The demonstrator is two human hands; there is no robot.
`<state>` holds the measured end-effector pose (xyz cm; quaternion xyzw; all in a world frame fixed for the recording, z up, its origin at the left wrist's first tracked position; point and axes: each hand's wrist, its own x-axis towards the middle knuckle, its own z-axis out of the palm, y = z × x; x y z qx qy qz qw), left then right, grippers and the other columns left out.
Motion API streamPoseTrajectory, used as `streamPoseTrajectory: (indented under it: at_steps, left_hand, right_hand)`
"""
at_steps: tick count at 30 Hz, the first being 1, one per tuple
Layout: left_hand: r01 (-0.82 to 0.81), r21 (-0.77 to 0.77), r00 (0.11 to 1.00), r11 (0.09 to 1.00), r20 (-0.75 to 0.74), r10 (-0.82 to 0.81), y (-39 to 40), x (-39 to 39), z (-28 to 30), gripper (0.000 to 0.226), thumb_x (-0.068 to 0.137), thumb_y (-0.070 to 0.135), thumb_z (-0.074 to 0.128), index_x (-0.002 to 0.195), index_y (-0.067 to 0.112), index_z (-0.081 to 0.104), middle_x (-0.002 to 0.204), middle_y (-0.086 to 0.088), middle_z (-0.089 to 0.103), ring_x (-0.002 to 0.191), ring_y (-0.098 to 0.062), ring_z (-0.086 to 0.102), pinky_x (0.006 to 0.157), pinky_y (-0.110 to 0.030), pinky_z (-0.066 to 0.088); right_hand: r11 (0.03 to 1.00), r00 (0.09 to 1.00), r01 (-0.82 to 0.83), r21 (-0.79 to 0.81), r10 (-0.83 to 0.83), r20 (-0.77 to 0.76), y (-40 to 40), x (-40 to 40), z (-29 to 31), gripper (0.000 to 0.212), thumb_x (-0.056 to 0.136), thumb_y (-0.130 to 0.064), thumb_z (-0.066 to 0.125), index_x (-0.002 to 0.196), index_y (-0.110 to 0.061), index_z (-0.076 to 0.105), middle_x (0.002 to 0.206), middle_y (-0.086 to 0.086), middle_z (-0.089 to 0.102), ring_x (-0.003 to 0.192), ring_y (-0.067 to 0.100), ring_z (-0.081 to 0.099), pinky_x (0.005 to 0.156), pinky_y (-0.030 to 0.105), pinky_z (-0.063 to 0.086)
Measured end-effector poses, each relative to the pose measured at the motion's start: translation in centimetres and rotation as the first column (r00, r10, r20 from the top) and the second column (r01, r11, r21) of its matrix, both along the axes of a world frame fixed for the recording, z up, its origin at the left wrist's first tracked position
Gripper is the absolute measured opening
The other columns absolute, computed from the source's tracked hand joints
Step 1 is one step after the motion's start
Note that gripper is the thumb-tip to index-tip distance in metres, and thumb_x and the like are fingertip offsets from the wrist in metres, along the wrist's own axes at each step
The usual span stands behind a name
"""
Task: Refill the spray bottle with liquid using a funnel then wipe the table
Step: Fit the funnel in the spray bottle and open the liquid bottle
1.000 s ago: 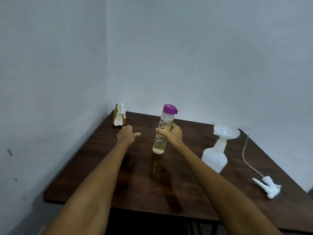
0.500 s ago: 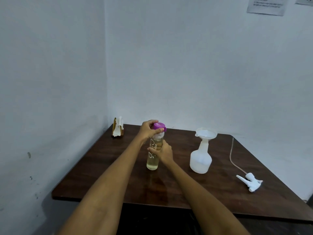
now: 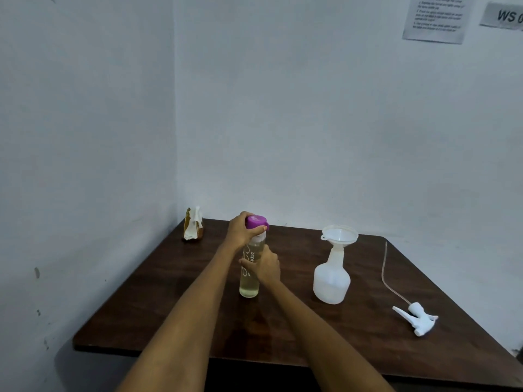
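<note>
Your left hand point(image 3: 240, 230) curls over the purple cap point(image 3: 256, 222) of the clear bottle point(image 3: 250, 274), thumb and fingers wrapped round the cap's rim. Your right hand point(image 3: 267, 268) grips the body of the same bottle at mid-height, fingers closed round its far side. The bottle stands upright on the bench point(image 3: 175, 312), slightly left of centre, with pale yellowish liquid point(image 3: 249, 288) filling its lower part; white lettering runs along the side, partly hidden by your right hand. Both forearms reach in from the near edge and meet at the bottle.

To the right of the bottle, apart from it, stands the spray bottle point(image 3: 331, 281), white and translucent, upright, its head removed. The funnel point(image 3: 339, 235) sits in its neck, mouth upward, a small tab on its left rim. Farther right, near the bench's right edge, the spray head point(image 3: 416, 319) lies on its side, its thin dip tube point(image 3: 384, 267) trailing toward the far edge.

At the far left corner, against the wall, a small brown holder with white tissue point(image 3: 193, 224) stands upright. On the far wall, upper right, hang a printed sheet point(image 3: 435, 18) and a sign point(image 3: 506, 17) cut off by the frame; the sheet's text is too small to read.
</note>
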<state>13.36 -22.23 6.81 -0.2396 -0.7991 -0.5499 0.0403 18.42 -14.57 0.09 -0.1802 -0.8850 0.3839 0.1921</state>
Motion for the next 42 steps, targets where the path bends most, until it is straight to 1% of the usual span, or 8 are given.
streamPoseTrajectory:
  at_steps: [17,21,23,28,32,34,37,42]
  left_hand:
    - [-0.091,0.042,0.994,0.995,0.07,0.088,1.0,0.9,-2.0,0.06,0.074,0.017,0.079,0.126,0.005,0.05,0.121,-0.012,0.06,0.102,-0.018,0.057,0.084,-0.024,0.045]
    - [-0.094,-0.076,0.992,0.993,0.076,0.1,0.3,1.2,-2.3,0.055,0.072,0.012,0.08,0.12,0.001,0.054,0.117,-0.016,0.063,0.109,-0.029,0.062,0.091,-0.032,0.048]
    - [-0.095,-0.15,0.994,0.984,0.048,0.103,0.3,1.2,-1.9,0.052,0.072,0.016,0.08,0.116,0.001,0.058,0.116,-0.017,0.065,0.108,-0.029,0.063,0.091,-0.033,0.049]
    - [-0.101,-0.142,0.993,0.985,0.04,0.108,0.5,1.3,-2.1,0.053,0.069,0.017,0.082,0.115,0.002,0.06,0.115,-0.017,0.066,0.106,-0.029,0.063,0.088,-0.032,0.048]
    - [-0.098,-0.088,0.992,0.991,0.073,0.104,0.9,0.7,-2.5,0.055,0.07,0.017,0.081,0.116,0.001,0.057,0.115,-0.017,0.065,0.107,-0.029,0.062,0.09,-0.035,0.051]
    - [-0.104,-0.083,0.99,0.991,0.087,0.112,1.2,0.3,-2.6,0.058,0.071,0.02,0.08,0.12,0.004,0.054,0.117,-0.015,0.064,0.109,-0.028,0.061,0.091,-0.034,0.05]
    - [-0.089,-0.116,0.993,0.989,0.064,0.096,1.3,-0.3,-2.4,0.063,0.069,0.025,0.081,0.123,0.008,0.054,0.118,-0.012,0.065,0.111,-0.027,0.061,0.091,-0.033,0.051]
    - [-0.133,-0.164,0.982,0.977,0.108,0.152,1.2,-1.1,-2.5,0.05,0.068,0.033,0.079,0.109,0.007,0.066,0.109,-0.011,0.069,0.103,-0.024,0.065,0.078,-0.026,0.049]
  right_hand:
    - [0.999,0.999,0.017,-0.052,-0.018,-0.029,-0.4,-0.2,-0.4,0.057,0.076,-0.032,0.076,0.118,-0.006,0.048,0.113,0.012,0.066,0.105,0.028,0.065,0.086,0.039,0.055]
    - [0.991,0.969,-0.126,0.035,0.116,0.216,0.0,0.3,0.6,0.062,0.081,-0.02,0.071,0.131,-0.003,0.038,0.124,0.016,0.059,0.115,0.033,0.06,0.091,0.038,0.051]
    - [0.986,0.951,-0.163,0.037,0.147,0.271,1.2,0.9,2.0,0.046,0.086,-0.014,0.064,0.126,-0.001,0.046,0.123,0.017,0.06,0.114,0.033,0.06,0.089,0.035,0.051]
    - [0.993,1.0,-0.029,0.113,0.029,-0.001,3.8,1.6,7.4,0.033,0.088,-0.006,0.05,0.118,0.002,0.06,0.123,0.018,0.062,0.116,0.033,0.058,0.097,0.035,0.045]
    - [0.964,0.985,-0.172,0.202,0.175,0.003,2.5,-0.1,10.7,0.039,0.097,-0.029,0.045,0.113,0.002,0.061,0.119,0.019,0.063,0.108,0.033,0.059,0.093,0.038,0.046]
    - [0.936,0.98,-0.2,0.29,0.186,0.078,2.5,-1.2,11.1,0.043,0.094,-0.043,0.048,0.09,-0.002,0.063,0.1,0.018,0.064,0.095,0.03,0.06,0.08,0.036,0.046]
    - [0.868,0.981,-0.179,0.463,0.123,0.148,3.1,-2.6,11.4,0.049,0.086,-0.052,0.057,0.063,-0.012,0.043,0.07,0.007,0.051,0.074,0.022,0.052,0.066,0.029,0.037]
    - [0.76,0.982,-0.169,0.628,0.075,0.173,2.4,-4.1,11.2,0.047,0.081,-0.053,0.061,0.087,-0.007,0.056,0.076,0.001,0.05,0.079,0.02,0.05,0.068,0.029,0.037]
